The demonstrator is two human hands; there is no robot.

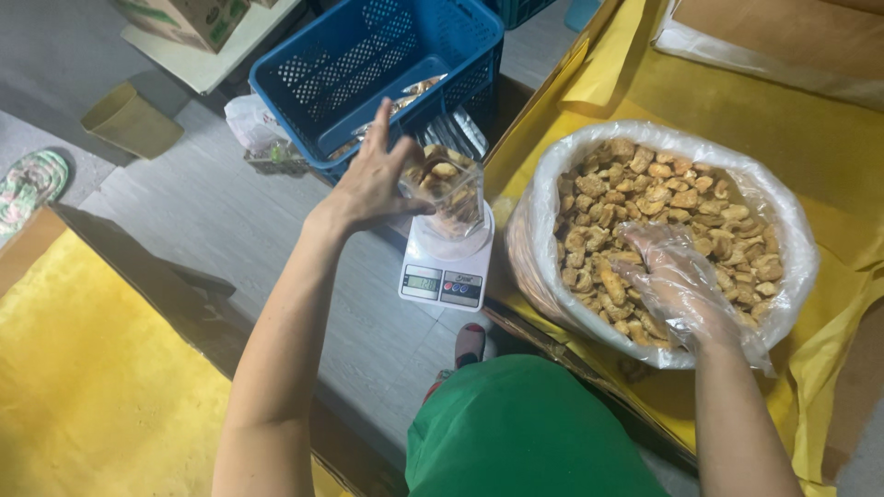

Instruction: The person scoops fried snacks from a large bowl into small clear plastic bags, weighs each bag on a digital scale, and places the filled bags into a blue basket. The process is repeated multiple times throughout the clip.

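Observation:
My left hand (373,179) grips the rim of a clear plastic container (449,198) partly filled with golden fried snack pieces. The container stands on a small white kitchen scale (444,271) on the grey floor. My right hand (670,281), covered by a thin clear plastic glove, rests palm down among the fried pieces (658,193) in a large clear plastic bag (543,198) to the right of the scale. Its fingers are spread in the pile, and I cannot tell whether they hold any pieces.
A blue plastic crate (368,55) stands behind the scale, with some packets inside. Yellow sheeting (810,156) lies under the big bag. A cardboard box (189,17) and a sandal (32,179) sit at the left. My green-clad knee (525,433) is in front.

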